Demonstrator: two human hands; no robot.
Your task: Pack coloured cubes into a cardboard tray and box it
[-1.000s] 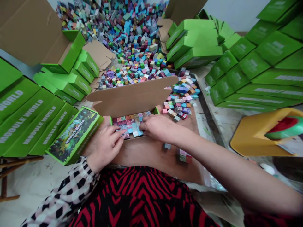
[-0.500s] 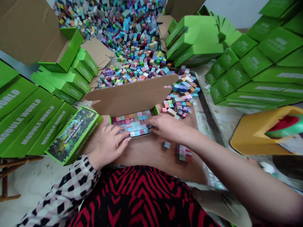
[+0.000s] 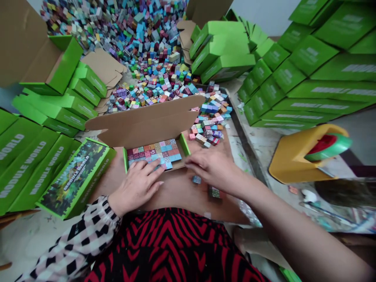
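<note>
An open cardboard box [image 3: 184, 145] with green sides lies in front of me, its brown lid [image 3: 147, 117] raised at the back. Rows of small patterned cubes [image 3: 151, 150] fill most of it, with bare cardboard at the front right corner. My left hand [image 3: 136, 182] is open, its outstretched fingertips resting on the front cubes. By that corner, my right hand [image 3: 211, 168] has its fingers pinched together; what they hold, if anything, is hidden. Beneath it lies a loose blue-grey cube [image 3: 196, 179]. A small green-and-dark block [image 3: 215, 192] is partly covered by my right wrist.
A large heap of loose cubes [image 3: 141, 51] spreads behind the lid. Closed green boxes stand stacked at the left [image 3: 29, 168] and right [image 3: 305, 74]. One printed box [image 3: 76, 176] lies beside my left arm. A yellow container with a tape roll [image 3: 293, 156] stands at right.
My right hand has drawn back from the cubes to the box's front right corner, uncovering a gap there. My left hand stays at the front cubes. The whole view has shifted.
</note>
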